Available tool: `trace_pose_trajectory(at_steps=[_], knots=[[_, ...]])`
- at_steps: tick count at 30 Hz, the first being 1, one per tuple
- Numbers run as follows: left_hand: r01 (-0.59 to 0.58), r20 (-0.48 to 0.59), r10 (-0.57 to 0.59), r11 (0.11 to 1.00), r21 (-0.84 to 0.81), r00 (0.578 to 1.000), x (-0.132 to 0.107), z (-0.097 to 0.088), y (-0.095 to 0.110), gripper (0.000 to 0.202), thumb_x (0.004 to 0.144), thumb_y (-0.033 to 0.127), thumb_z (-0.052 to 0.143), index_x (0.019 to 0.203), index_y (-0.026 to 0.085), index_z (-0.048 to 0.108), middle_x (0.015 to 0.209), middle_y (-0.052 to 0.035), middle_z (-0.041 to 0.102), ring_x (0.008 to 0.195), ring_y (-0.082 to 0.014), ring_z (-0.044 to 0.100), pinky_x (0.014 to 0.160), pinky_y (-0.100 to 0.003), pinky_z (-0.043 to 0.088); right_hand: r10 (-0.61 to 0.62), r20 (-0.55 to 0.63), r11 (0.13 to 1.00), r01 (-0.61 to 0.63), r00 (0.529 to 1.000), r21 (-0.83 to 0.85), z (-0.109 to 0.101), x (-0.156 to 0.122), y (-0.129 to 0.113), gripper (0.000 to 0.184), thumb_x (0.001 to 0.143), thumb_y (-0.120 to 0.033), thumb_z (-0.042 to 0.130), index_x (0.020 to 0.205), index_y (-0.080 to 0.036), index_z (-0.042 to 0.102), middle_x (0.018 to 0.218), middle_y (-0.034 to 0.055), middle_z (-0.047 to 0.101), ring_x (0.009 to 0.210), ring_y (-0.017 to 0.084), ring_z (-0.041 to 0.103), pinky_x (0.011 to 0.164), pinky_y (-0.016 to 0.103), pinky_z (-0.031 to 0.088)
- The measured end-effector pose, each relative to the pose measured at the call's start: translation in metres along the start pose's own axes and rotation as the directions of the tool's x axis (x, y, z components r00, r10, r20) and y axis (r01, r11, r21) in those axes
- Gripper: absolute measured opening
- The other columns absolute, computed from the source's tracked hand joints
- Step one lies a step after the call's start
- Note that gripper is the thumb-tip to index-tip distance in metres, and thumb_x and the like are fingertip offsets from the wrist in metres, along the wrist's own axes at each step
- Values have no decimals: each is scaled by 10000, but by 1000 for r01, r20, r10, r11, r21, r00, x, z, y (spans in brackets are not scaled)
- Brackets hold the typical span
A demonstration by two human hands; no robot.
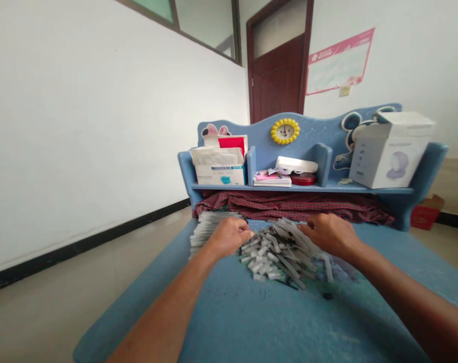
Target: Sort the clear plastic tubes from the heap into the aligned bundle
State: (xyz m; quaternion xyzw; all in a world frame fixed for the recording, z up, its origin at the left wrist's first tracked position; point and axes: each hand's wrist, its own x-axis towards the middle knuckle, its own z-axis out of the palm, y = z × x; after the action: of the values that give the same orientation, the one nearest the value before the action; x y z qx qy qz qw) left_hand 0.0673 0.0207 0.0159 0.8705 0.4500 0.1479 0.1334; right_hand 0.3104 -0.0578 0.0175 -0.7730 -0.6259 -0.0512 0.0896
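Jumbled heap of translucent tubes (pixel 291 268), lying at all angles, short whitish pieces (pixel 261 263) crowding its eight o'clock side, parallel tube stack (pixel 209 231) at nine o'clock

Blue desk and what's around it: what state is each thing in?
Left hand, curled, grip unclear
Right hand, curled, grip unclear
Loose plastic pieces, heaped in a jumble
Translucent sticks, laid side by side
Mask box, top open
Plaid cloth, bunched up
Door, shut
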Motion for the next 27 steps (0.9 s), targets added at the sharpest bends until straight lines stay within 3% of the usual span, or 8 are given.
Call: trace_pose_trajectory(at_steps=[6, 9, 15, 21, 27], knots=[[46, 132, -68, 985, 164, 989, -19, -27, -19, 92, 637, 149, 562, 559, 168, 606, 508, 44, 491, 540, -115, 461, 514, -213, 279, -44, 13, 999, 44, 999, 25, 0, -2, -2, 429, 854, -492, 344, 771, -241, 683, 793, 89, 710, 759, 256, 655, 542, 284, 338], [64, 188, -112, 968, 242, 976, -27, -23, -19, 110, 556, 86, 575, 518, 185, 601, 473, 46, 494, 512, -118, 456, 508, -218, 274, -86, 7, 995, 85, 996, 45, 0, -3, -2, 418, 855, -484, 357, 750, -235, 677, 770, 81, 703, 732, 238, 646, 528, 273, 309], [82, 164, -142, 942, 325, 976, -29, -9, -19, 126, 556, 90, 571, 555, 199, 635, 568, -16, 584, 610, -177, 542, 552, -249, 317, -120, -6, 988, 120, 993, 97, 0, -3, 0, 404, 857, -479, 390, 739, -227, 682, 751, 73, 698, 696, 213, 630, 524, 261, 305], [77, 164, -128, 954, 289, 978, -31, -8, -22, 140, 550, 82, 561, 458, 187, 551, 499, 3, 509, 575, -164, 509, 549, -245, 313, -173, -71, 977, 181, 982, 111, 2, -2, 3, 395, 861, -451, 405, 696, -204, 665, 686, 75, 683, 649, 194, 613, 526, 264, 286], [-3, 139, -14, 993, 121, 990, -34, -20, -16, 100, 657, 136, 537, 577, 168, 588, 559, 35, 500, 562, -117, 472, 519, -205, 302, -264, -129, 929, 288, 956, 231, -1, -12, -9, 363, 870, -402, 413, 692, -198, 654, 643, 39, 650, 572, 143, 557, 528, 257, 271]])
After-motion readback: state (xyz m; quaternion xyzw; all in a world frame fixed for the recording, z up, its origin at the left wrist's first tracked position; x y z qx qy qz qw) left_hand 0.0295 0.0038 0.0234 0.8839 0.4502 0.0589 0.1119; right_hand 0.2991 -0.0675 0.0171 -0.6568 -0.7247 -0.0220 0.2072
